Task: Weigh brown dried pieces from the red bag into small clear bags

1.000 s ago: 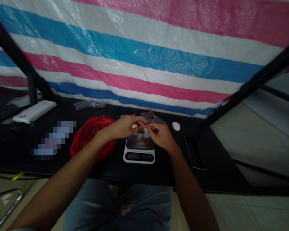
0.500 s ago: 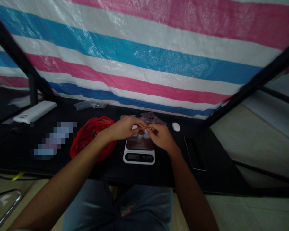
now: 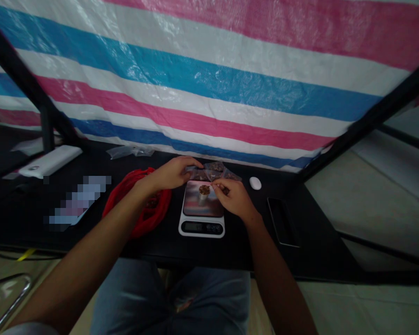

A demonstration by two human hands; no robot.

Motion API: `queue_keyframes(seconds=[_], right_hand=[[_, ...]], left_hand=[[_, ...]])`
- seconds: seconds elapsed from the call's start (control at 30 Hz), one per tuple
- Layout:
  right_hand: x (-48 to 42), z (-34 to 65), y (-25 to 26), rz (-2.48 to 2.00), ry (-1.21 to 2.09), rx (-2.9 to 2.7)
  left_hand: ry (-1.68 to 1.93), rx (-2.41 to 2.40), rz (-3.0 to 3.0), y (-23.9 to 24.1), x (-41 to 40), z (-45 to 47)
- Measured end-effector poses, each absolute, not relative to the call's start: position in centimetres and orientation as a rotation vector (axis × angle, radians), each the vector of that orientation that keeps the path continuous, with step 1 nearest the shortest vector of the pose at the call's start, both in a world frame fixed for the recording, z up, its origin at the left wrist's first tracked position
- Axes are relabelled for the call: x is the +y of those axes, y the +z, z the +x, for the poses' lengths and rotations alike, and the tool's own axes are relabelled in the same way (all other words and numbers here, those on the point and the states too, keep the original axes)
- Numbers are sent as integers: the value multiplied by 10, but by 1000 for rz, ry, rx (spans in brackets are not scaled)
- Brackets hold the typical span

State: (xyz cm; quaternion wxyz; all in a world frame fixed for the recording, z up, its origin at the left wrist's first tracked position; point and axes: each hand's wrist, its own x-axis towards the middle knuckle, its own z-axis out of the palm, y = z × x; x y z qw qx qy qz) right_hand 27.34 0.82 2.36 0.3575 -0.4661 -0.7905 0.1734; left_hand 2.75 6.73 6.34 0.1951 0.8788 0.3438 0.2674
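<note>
On the steel plate of a white digital kitchen scale [image 3: 202,231] stands a small silvery cup [image 3: 203,197], heaped with brown bits [image 3: 204,190]. My left hand [image 3: 174,173] is open beyond the scale's far left corner, index finger stretched out and thumb apart, over or beside small clear plastic bags [image 3: 214,173] of dark brown pieces. Whether it touches them I cannot tell. Just right of the cup, my right hand [image 3: 233,194] is closed with thumb and fingertips together. Something brown shows beneath its fingers, too small to name.
A red plastic bag [image 3: 162,208] with brown contents lies left of the scale, partly under my left forearm. To the right are a white oval object [image 3: 255,183] and a dark-screened phone [image 3: 282,222]. A white box-like device [image 3: 52,161] and crumpled clear plastic [image 3: 131,152] lie left.
My left hand has moved from above the cup, away and to the left, its fingers opening. The cup and its heap are uncovered. My right hand has stayed nearly in place.
</note>
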Motion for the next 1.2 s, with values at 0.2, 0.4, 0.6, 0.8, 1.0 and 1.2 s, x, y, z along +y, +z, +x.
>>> queue_keyframes(seconds=[0.2,0.4,0.6,0.8,1.0,1.2], right_hand=[[8,273,24,-1210,454,-2042],[8,274,26,-1213,433,-2030],[9,276,23,-1199,515,-2016],[10,280,20,-1121,523,-2040],[6,279,26,-1090,578,-2130],[5,275,24,-1162,579,-2149]], left_hand=[[530,964,2521,36,103,13],[589,1071,2316,25,113,12],[1039,1087,2067,36,93,7],[1131,981,2208,47,56,4],[820,916,2396,30,33,2],[699,950,2467,22,27,6]])
